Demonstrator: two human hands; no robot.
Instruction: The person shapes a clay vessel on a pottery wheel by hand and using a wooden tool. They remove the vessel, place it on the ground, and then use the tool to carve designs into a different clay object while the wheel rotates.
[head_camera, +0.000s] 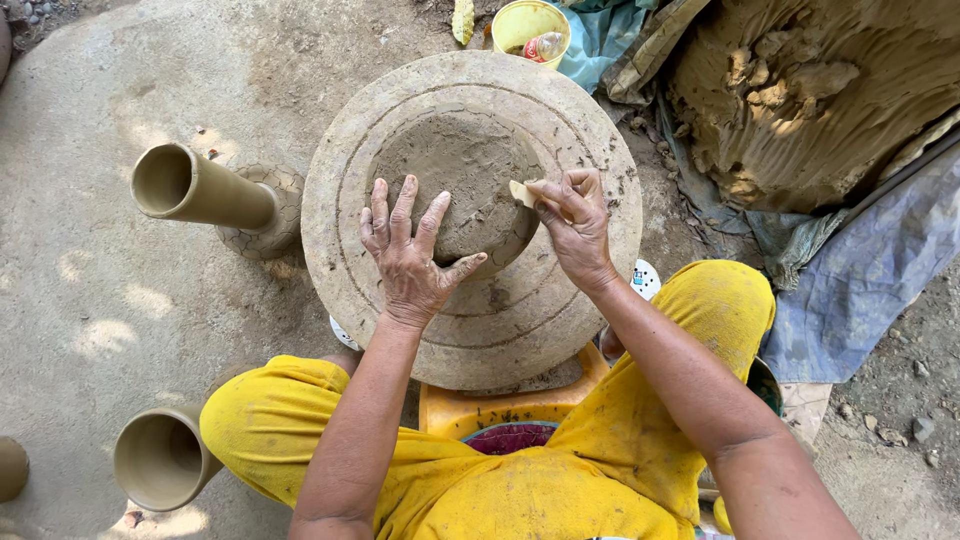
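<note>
A flat slab of grey wet clay (468, 170) lies in the middle of a round, grooved potter's wheel (560, 110). My left hand (408, 250) rests on the slab's near left edge, palm down and fingers spread. My right hand (574, 224) pinches a small pale scraper (521, 193) and holds its edge against the slab's right rim. My knees in yellow cloth sit on either side of the wheel.
A tall clay tube (200, 188) stands left of the wheel, another clay pot (160, 458) near my left knee. A yellow bucket (530, 22) sits beyond the wheel. A large heap of raw clay (810, 90) on tarpaulin fills the right.
</note>
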